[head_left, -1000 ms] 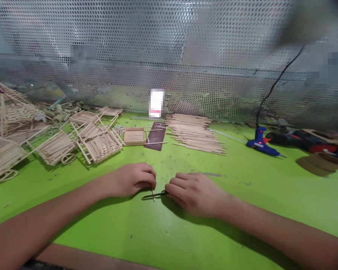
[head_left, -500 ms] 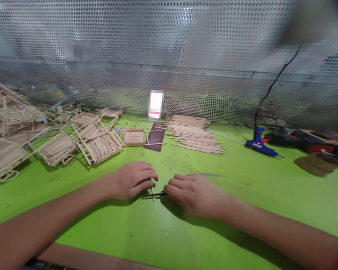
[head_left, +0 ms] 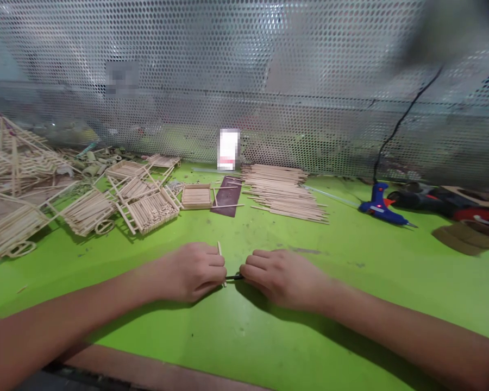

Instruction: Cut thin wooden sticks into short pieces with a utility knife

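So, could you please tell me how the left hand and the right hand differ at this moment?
The left hand pinches a wooden stick that stands nearly upright, while the right hand grips the end of a thin black tool that lies nearly flat. The left hand's fingers curl around the stick; the right hand's fingers stretch toward the left hand. Both hands are bare, face palm down over the green table, and stay slightly apart.

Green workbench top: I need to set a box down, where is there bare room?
Free: right of the right hand, below the blue plastic glue gun. Crowded: far left, with wooden stick carts, and the pale wooden stick pile.
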Motion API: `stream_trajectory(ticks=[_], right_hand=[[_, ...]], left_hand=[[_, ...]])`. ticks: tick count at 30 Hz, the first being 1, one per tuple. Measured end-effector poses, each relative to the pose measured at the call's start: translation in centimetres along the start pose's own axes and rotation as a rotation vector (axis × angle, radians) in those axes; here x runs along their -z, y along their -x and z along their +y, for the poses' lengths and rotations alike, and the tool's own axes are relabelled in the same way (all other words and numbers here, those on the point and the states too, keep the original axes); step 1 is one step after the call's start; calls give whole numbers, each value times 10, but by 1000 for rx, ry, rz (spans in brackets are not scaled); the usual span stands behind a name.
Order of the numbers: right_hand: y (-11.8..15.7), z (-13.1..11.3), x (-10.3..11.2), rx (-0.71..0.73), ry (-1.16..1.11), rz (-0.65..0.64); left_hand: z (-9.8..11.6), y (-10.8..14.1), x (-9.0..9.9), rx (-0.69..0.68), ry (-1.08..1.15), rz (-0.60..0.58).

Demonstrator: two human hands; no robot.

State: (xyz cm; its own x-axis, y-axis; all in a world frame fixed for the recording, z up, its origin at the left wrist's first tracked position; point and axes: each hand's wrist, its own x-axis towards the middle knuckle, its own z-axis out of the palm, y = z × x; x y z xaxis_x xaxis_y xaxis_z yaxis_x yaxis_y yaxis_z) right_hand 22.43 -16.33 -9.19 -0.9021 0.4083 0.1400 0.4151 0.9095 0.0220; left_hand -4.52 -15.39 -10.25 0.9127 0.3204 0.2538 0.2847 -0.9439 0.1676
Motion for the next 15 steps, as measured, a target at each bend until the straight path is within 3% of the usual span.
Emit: stream_trajectory(ticks=[6,15], right_hand=[[-6,-4,-1,8,0,0],[-14,-7,-6,-4,72,-23]], left_hand=[[1,4,6,-42,-35,9],[5,16,5,33,-87,45]])
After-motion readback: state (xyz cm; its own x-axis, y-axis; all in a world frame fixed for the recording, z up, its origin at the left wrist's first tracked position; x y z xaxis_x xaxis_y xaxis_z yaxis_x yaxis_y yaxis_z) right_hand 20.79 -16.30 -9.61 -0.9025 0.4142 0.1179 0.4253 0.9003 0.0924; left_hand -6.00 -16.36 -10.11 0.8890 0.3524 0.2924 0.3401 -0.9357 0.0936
